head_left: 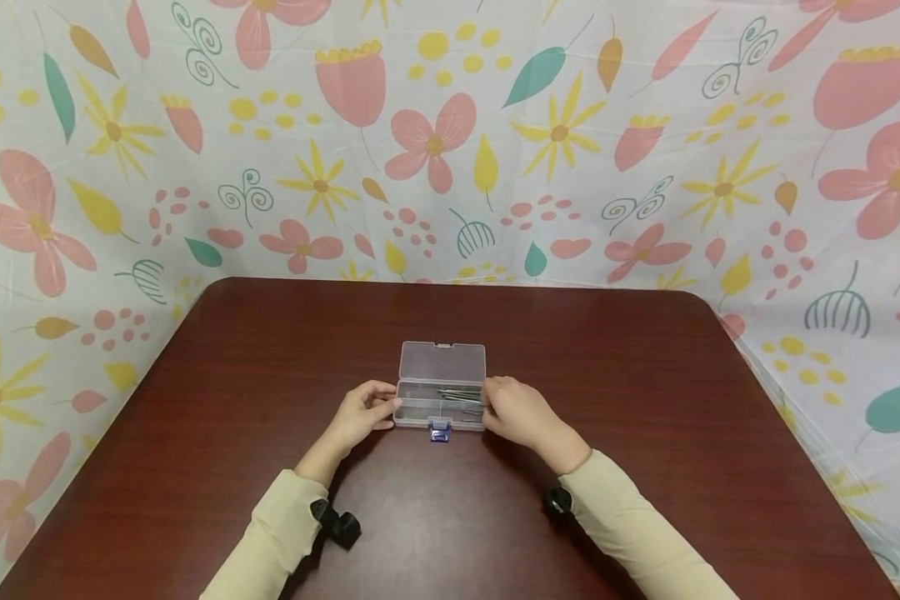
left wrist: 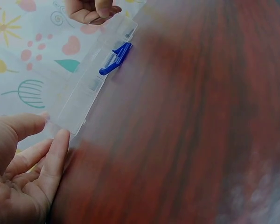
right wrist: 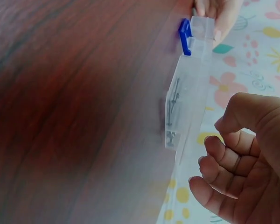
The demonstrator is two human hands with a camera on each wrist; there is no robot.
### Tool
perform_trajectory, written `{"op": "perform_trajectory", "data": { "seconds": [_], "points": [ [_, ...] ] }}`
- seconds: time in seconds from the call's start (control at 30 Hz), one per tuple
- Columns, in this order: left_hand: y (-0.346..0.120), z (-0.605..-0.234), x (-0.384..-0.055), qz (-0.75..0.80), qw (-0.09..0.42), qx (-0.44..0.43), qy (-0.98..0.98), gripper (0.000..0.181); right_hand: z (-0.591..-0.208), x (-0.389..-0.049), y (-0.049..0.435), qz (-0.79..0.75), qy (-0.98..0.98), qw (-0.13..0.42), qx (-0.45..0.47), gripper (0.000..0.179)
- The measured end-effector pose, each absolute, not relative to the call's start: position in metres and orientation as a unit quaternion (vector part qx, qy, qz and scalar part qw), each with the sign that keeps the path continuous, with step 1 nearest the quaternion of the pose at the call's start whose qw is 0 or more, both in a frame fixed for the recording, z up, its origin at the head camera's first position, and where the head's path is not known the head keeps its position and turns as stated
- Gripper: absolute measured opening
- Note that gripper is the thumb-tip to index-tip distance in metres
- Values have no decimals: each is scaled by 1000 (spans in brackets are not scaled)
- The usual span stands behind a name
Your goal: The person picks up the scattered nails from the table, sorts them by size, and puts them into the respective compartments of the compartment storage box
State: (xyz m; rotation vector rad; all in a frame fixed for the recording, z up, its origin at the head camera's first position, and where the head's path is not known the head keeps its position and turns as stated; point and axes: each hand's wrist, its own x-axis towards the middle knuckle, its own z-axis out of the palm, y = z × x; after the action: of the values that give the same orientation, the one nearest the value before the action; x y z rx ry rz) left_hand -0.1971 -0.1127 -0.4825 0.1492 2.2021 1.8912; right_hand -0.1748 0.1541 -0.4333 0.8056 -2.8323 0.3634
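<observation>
A clear plastic compartment box lies on the table with its lid raised at the far side. Its blue latch hangs open at the front. Long thin metal pieces, like nails or screws, lie in the right-hand compartments. My left hand holds the box's left end between thumb and fingertips. At the right end is my right hand, its bent fingers by the far compartment. In the right wrist view those fingers curl loosely; whether anything is pinched between thumb and finger is hidden.
The box stands near the middle of a dark brown wooden table. A white cloth with flowers and leaves hangs behind the table and along its sides. Black wrist devices sit on both forearms.
</observation>
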Motion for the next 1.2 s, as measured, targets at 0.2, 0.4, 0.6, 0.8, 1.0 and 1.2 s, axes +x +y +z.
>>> {"op": "perform_trajectory", "data": {
  "seconds": [0.2,0.4,0.6,0.8,1.0,1.2],
  "points": [
    [-114,-483,-196,646,116,55,753,32,-435,-174,148,121,-950,94,272,19],
    [-114,-484,-197,646,120,53,752,32,-438,-174,145,111,-953,81,271,15],
    [-114,-486,-197,644,122,53,753,32,-438,-173,145,111,-956,76,261,13],
    [-114,-488,-200,645,120,52,753,31,-439,-171,150,118,-959,80,247,10],
    [-116,-488,-203,645,124,53,752,31,-444,-173,159,120,-957,107,241,16],
    [-126,-489,-205,640,135,60,754,31,-448,-173,174,112,-961,114,228,26]
  ]
}}
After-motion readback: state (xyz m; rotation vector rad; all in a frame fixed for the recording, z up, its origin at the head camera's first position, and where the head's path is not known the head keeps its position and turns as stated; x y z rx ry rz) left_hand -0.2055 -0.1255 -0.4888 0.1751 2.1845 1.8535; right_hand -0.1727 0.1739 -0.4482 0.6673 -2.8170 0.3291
